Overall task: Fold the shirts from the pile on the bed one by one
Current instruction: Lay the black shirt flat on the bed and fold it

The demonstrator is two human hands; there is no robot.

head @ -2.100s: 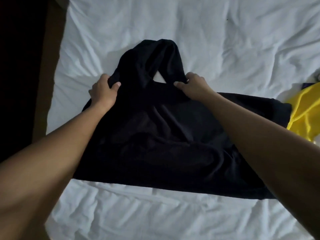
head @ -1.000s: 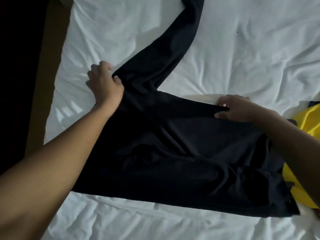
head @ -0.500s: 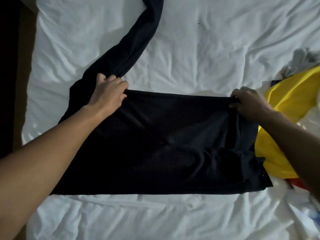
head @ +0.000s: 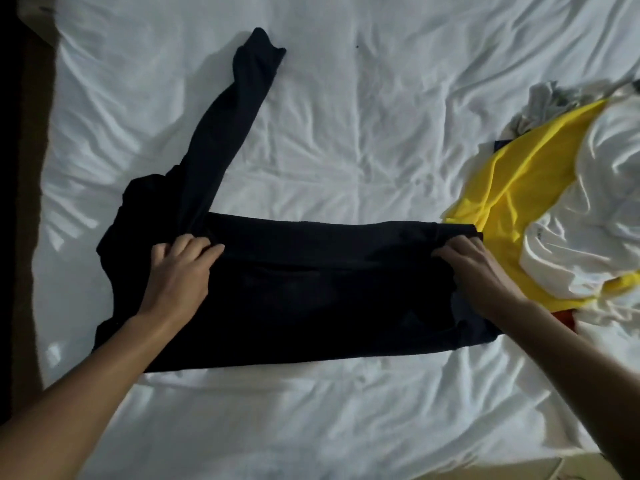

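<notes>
Left hand (head: pixel 183 268) lies palm-down on the black shirt (head: pixel 311 292) at the root of its sleeve (head: pixel 221 133), fingers lightly bent and pressing, with no cloth visibly pinched. My right hand (head: pixel 474 268) lies flat at the opposite end of the folded edge, fingers nearly straight, holding nothing. I judge that both pin the fold so the doubled body stays square on the bed (head: pixel 346 116) while the sleeve, stretched away diagonally, awaits folding in. My forearms reach forward from the near edge, wrists low, hands well apart. The shirt's far right corner touches the yellow shirt (head: pixel 519 188) of the pile (head: pixel 606 209).
</notes>
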